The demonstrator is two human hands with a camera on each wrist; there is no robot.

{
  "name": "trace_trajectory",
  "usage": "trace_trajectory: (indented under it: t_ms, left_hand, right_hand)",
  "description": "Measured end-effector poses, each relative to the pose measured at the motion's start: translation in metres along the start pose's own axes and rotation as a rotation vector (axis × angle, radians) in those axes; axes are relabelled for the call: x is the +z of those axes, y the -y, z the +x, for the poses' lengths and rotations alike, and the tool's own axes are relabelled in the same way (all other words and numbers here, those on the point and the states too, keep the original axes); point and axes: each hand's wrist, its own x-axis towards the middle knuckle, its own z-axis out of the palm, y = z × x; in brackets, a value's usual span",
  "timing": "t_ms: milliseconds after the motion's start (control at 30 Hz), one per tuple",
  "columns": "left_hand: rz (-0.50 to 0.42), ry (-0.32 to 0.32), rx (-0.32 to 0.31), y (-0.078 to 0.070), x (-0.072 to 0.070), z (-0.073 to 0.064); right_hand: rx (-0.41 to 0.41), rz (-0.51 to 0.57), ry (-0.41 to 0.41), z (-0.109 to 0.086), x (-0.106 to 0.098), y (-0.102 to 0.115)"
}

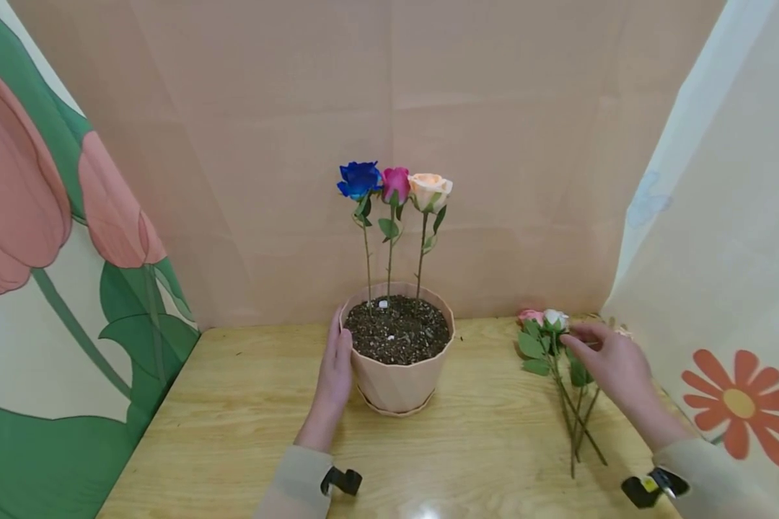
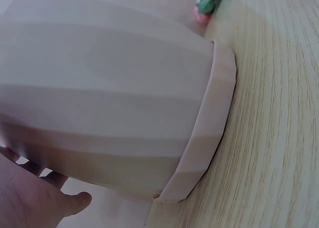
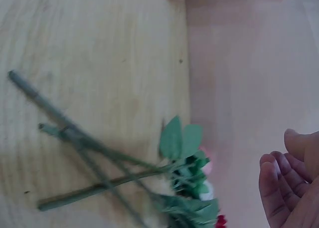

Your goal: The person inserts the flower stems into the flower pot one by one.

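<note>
A pale pink ribbed flowerpot [image 1: 399, 386] filled with dark soil [image 1: 405, 335] stands on its saucer [image 2: 207, 133]. Upright in the soil are a blue rose [image 1: 358, 180], a magenta rose [image 1: 396, 184] and a peach rose [image 1: 431, 191]. My left hand [image 1: 335, 364] rests along the pot's left side, fingers extended up toward the rim. On the right lie several loose roses with crossing stems [image 3: 94, 188], among them a pink rose [image 1: 529, 315] and a white rose [image 1: 555, 319]. My right hand [image 1: 613, 358] hovers beside these blooms, fingers loosely bent and holding nothing in the right wrist view.
The wooden table [image 1: 247, 418] meets a plain pinkish backdrop [image 1: 266, 180] at its rear edge. A tulip-printed panel [image 1: 113, 288] borders the left side, and a sheet with an orange flower print [image 1: 740, 404] borders the right. White bits [image 1: 383, 304] dot the soil.
</note>
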Motion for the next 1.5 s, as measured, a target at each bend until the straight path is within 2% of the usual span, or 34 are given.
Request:
trace_trajectory:
  t_ms: [333,633,1000,1500]
  left_hand:
    - [-0.006,-0.012,0.013,-0.001,-0.001,0.0]
    - [-0.011,0.004,0.018,-0.001,0.0,0.0]
    - [-0.027,0.0,0.02,-0.002,0.0,0.0]
    - [-0.017,0.002,0.019,0.001,0.0,0.0]
  right_hand:
    - [0.109,-0.018,0.085,-0.012,0.027,-0.032]
    - [0.129,-0.035,0.127,-0.015,0.043,-0.052]
    - [0.139,-0.069,0.136,-0.018,0.049,-0.052]
    - [0.137,-0.1,0.154,-0.015,0.061,-0.067]
